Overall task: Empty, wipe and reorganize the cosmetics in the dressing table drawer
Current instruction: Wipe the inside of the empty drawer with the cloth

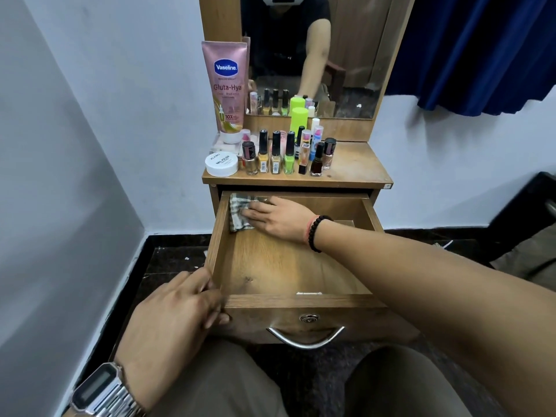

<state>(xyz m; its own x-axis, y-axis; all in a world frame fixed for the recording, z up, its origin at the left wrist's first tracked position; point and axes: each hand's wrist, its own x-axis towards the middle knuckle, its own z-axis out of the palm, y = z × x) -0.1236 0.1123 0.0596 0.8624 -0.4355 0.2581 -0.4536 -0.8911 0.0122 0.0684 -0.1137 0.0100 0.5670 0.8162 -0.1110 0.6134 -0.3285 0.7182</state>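
Note:
The wooden drawer is pulled out and holds only a checked cloth in its far left corner. My right hand lies flat on the cloth with straight fingers, pressing it to the drawer floor. My left hand grips the drawer's front left corner, fingers curled over the edge. On the dressing table top stand several nail polish bottles, a pink Vaseline tube, a white round jar and a lime green bottle.
A mirror rises behind the cosmetics. A curved metal handle and a lock sit on the drawer front. White walls close in on the left; a blue curtain hangs at the right. My knees are below the drawer.

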